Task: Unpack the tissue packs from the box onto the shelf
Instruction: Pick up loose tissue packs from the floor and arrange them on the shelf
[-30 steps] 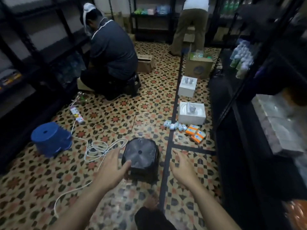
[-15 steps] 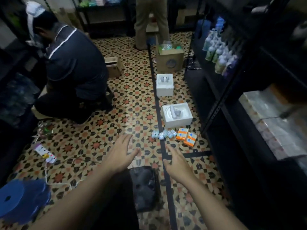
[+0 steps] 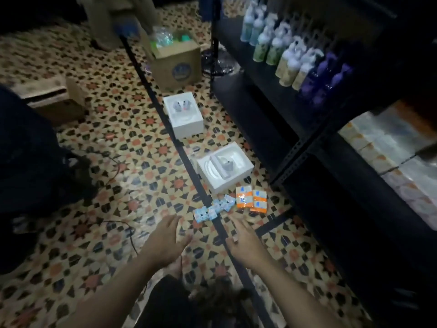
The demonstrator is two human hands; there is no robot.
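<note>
Several small blue-white tissue packs [image 3: 214,209] lie in a row on patterned floor [image 3: 71,245], orange packs [image 3: 251,200] just beside (white box [image 3: 224,170] behind), near black shelf [image 3: 295,147]; left hand [image 3: 165,243] & right hand [image 3: 246,245] hover close, palms down, fingers straight, holding nothing.

We see a row of small blue-and-white tissue packs [image 3: 214,209] lying flat on the patterned floor [image 3: 118,138], overlapping one another. Three orange packs [image 3: 251,200] lie just to their right. On the dark shelf [image 3: 295,150] at right, pale wrapped packs [image 3: 387,150] sit stacked.
</note>
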